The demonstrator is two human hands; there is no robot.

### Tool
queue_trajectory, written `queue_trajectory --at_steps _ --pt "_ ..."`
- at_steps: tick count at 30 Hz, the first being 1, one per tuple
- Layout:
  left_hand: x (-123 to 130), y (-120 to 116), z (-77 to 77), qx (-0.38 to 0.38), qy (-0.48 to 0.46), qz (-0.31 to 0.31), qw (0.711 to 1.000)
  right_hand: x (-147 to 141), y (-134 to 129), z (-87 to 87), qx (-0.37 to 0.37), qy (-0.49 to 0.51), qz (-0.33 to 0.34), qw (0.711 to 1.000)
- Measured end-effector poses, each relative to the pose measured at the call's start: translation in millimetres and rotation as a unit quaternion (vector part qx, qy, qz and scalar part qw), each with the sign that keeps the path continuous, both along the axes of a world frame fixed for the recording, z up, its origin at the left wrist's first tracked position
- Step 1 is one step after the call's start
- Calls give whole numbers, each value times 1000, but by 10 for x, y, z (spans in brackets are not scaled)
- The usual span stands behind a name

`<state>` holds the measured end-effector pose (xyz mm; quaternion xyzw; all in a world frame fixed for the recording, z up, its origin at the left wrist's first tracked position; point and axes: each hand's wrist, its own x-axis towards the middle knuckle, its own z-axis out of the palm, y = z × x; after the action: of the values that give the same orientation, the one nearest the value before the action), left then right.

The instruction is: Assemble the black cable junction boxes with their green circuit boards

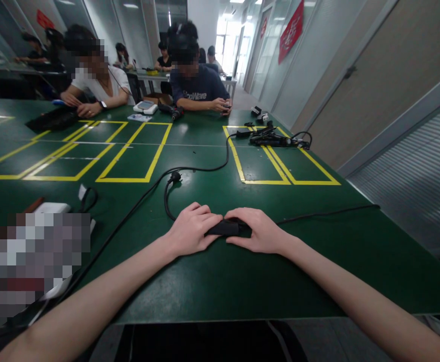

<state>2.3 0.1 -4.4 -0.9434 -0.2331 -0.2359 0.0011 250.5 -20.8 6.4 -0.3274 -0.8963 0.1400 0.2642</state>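
Note:
A black power adapter [224, 228] lies between my hands, low over the green table [205, 296] near its front edge. My left hand [193, 229] grips its left end, the thumb and fingers closed around it. Around the right end curls my right hand [255, 230], its thumb below and fingers above, where the cord joins. A black cord with a plug [175, 177] loops out past my left hand. From the right side a thin cable [329, 213] runs toward the table's right edge. My palms hide parts of the adapter.
A longer black cable [201, 169] crosses the table to a pile of black gear [268, 136] inside yellow tape outlines [267, 182]. A blurred-out item [35, 261] sits at my left. Two people work across the table, near a drill [173, 110] and a white device [145, 107].

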Motion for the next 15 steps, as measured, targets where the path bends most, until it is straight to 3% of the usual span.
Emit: queue_trajectory --at_steps 2,6,12,15 --pt "-3 0 4 24 14 -4 1000 13 -12 20 -108 25 0 994" --pt "-1 -5 -17 76 34 -10 996 11 -49 49 -306 75 -12 949" --pt "-3 -24 20 117 -22 -1 993 -54 -72 74 -285 153 -54 945" --pt "-19 -59 88 149 -62 2 987 86 22 126 -283 238 -100 924"
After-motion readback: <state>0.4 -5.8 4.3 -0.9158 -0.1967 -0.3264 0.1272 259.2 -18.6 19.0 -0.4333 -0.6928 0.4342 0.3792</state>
